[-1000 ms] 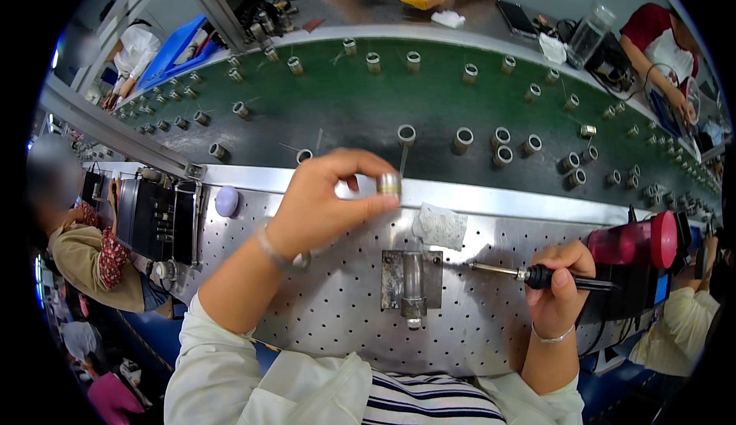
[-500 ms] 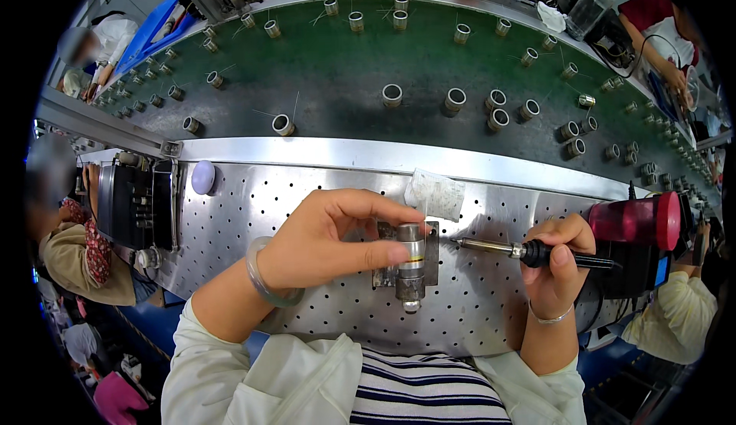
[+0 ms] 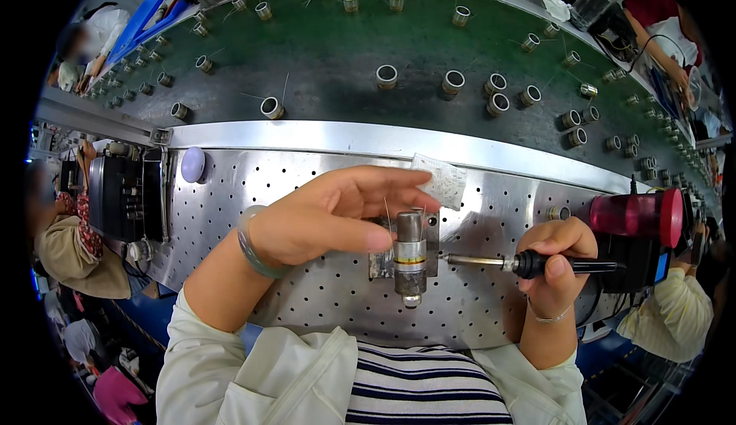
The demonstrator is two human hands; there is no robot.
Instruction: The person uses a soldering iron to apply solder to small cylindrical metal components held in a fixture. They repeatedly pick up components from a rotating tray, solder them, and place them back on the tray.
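Observation:
A metal cylinder (image 3: 410,258) with a yellow band and a domed near end lies on a dark steel block (image 3: 379,265) in front of me. Above its far end, my left hand (image 3: 310,214) is open, the thumb apart from the stretched fingers and close to the cylinder's left side. Thin wires (image 3: 388,209) stick up beside the thumb. My right hand (image 3: 560,250) grips the black handle of a soldering iron (image 3: 529,264). Its tip points left and ends just right of the block; whether it touches anything, I cannot tell.
A perforated metal worktop (image 3: 330,302) lies below. Behind it, a green conveyor belt (image 3: 322,65) carries several small metal rings with wires. A white pad (image 3: 441,180), a purple oval object (image 3: 193,164), a red jar (image 3: 632,218) and a black box (image 3: 126,199) stand around. Other people sit at both sides.
My left fingers have let go of the cylinder and spread. The soldering iron has moved left, its tip closer to the block. A gloved hand at the far edge has left the view.

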